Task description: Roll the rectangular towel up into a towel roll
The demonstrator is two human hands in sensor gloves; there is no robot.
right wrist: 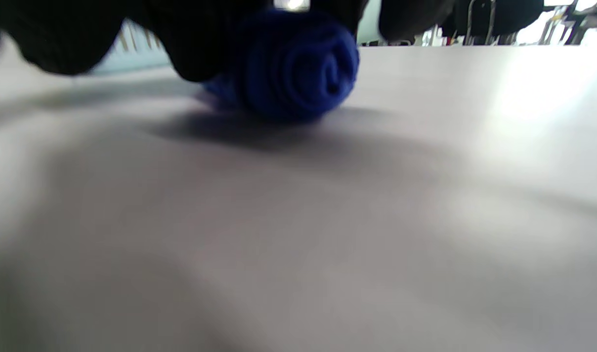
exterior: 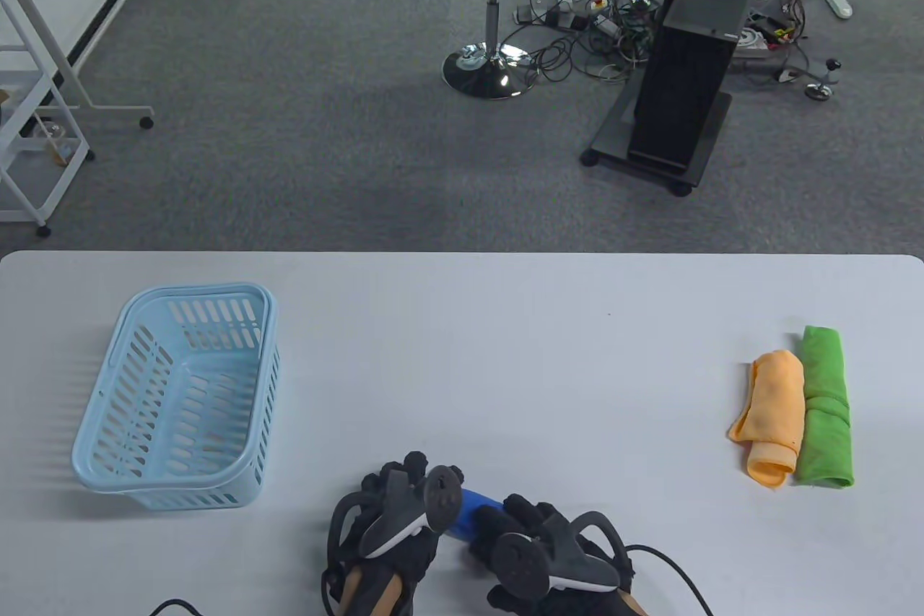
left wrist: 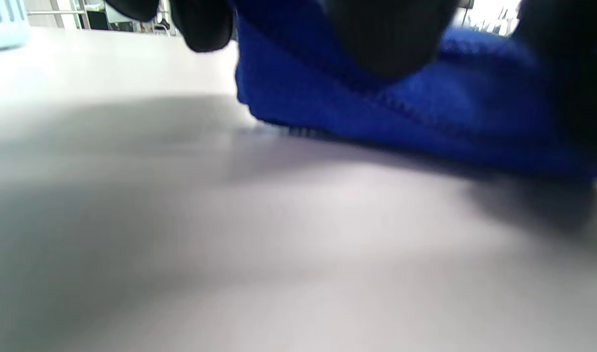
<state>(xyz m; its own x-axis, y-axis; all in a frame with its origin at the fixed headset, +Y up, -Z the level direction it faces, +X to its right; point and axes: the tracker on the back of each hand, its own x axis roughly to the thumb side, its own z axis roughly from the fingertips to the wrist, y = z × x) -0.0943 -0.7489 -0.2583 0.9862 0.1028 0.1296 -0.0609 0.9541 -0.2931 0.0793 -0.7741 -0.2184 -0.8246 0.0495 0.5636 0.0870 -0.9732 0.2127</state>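
A blue towel (exterior: 473, 509) lies rolled up on the white table (exterior: 462, 356) near its front edge, mostly hidden between my two hands. My left hand (exterior: 404, 500) holds its left part; in the left wrist view my fingers (left wrist: 386, 34) press on top of the blue cloth (left wrist: 425, 112). My right hand (exterior: 527, 526) holds its right part; the right wrist view shows the spiral end of the roll (right wrist: 298, 68) resting on the table under my fingers (right wrist: 196, 44).
A light blue slatted basket (exterior: 108, 428) stands at the left. An orange towel roll (exterior: 776, 414) and a green towel roll (exterior: 823, 406) lie side by side at the right. Cables trail from both hands at the front edge.
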